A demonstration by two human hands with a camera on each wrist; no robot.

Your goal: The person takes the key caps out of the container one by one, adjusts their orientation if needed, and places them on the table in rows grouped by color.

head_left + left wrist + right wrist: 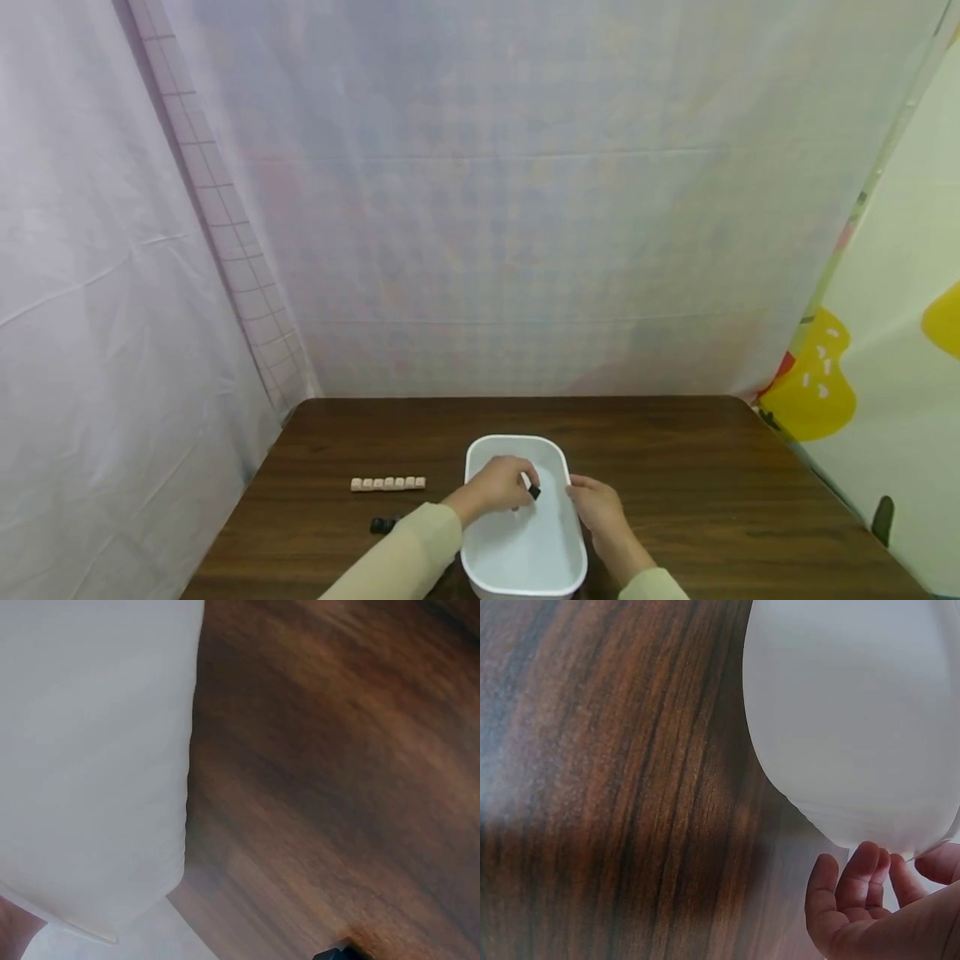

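Note:
A white rectangular tub (525,554) with rounded corners stands on the table near its front. My left hand (497,483) reaches inside it and pinches a small black keycap (534,492) between thumb and fingers. My right hand (600,510) holds the tub's right side, thumb at the rim; in the right wrist view its fingers (859,874) curl against the tub's wall. Left of the tub lies a straight row of cream keycaps (388,483). Nearer to me are a few black keycaps (382,526), partly hidden by my left sleeve (412,550).
The dark wood-grain table (675,467) extends on both sides of the tub. Pale curtains (480,250) hang behind it and along the left. On the right is a light cloth with yellow shapes (813,383).

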